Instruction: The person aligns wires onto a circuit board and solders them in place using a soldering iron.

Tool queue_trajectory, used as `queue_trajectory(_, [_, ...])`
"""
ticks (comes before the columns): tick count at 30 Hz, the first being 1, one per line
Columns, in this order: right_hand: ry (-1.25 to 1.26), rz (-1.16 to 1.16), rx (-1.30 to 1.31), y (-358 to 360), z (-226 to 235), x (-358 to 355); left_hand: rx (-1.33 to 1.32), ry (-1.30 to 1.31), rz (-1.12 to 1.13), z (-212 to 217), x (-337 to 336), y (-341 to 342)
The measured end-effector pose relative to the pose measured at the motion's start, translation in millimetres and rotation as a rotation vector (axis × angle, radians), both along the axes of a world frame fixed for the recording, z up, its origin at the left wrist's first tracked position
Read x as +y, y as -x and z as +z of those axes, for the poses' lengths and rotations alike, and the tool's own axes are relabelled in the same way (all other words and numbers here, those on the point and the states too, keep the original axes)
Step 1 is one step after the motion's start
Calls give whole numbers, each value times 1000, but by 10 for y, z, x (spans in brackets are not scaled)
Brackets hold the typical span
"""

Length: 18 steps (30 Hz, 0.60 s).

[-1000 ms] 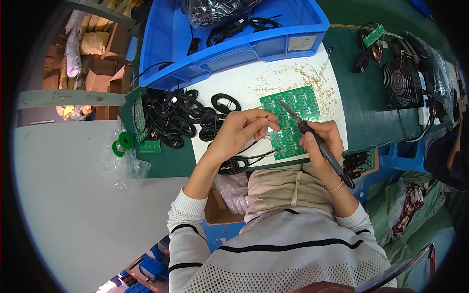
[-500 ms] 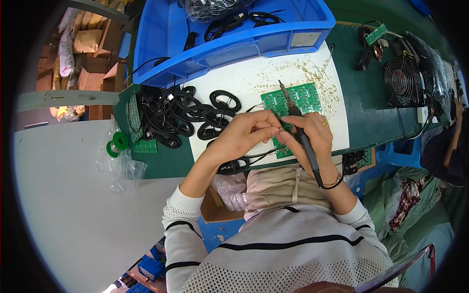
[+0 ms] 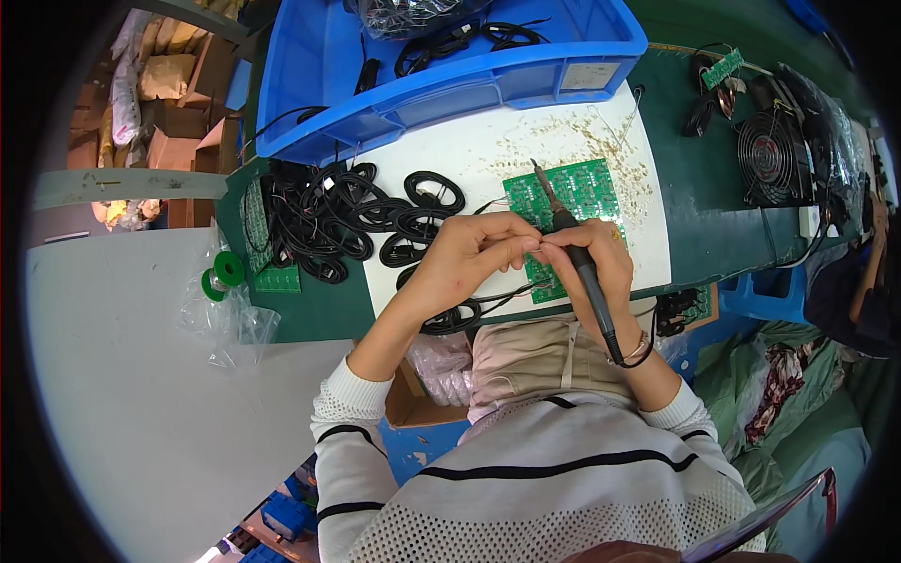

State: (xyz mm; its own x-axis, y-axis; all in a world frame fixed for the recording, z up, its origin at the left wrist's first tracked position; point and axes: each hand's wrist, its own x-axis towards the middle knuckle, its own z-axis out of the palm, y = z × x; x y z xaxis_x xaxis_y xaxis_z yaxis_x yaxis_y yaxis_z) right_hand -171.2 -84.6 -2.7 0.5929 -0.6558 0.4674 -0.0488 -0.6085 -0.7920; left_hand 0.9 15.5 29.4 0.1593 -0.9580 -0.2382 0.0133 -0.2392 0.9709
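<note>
My right hand [image 3: 608, 272] is wrapped round a soldering iron [image 3: 590, 285] with a black handle, its bare metal tip pointing away from me over a green circuit board [image 3: 584, 184]. The thumb and forefinger of my left hand [image 3: 472, 260] are pinched together, meeting the fingertips of my right hand above the board. Whatever lies between these fingertips is too small to make out. Coiled black cables [image 3: 434, 191] lie to the left of the board, and thin wire ends reach its left and lower edges. Both hands hide part of the board.
A blue bin [image 3: 413, 113] with cables stands at the back on a white sheet [image 3: 649, 235]. Small pale scraps are scattered beyond the board. On the right are a black fan [image 3: 771, 158] and a blue stool [image 3: 765, 298]. At left, a green spool [image 3: 228, 269] sits by clear plastic.
My right fingertips have come closer to my left ones, and the soldering iron has tilted slightly, its tip moving a little left. My left hand has hardly moved.
</note>
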Motion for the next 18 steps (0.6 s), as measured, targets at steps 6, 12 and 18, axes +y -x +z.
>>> queue_trajectory(6, [-65, -39, -40, -14, -38, 38, 65, 37, 82, 0, 2, 47])
queue_trajectory(12, [-144, -45, -40, 6, -72, 49, 165, 42, 115, 36, -19, 32])
queue_trajectory(18, [-146, -28, -41, -12, -76, 39, 165, 17, 77, 8, 15, 17])
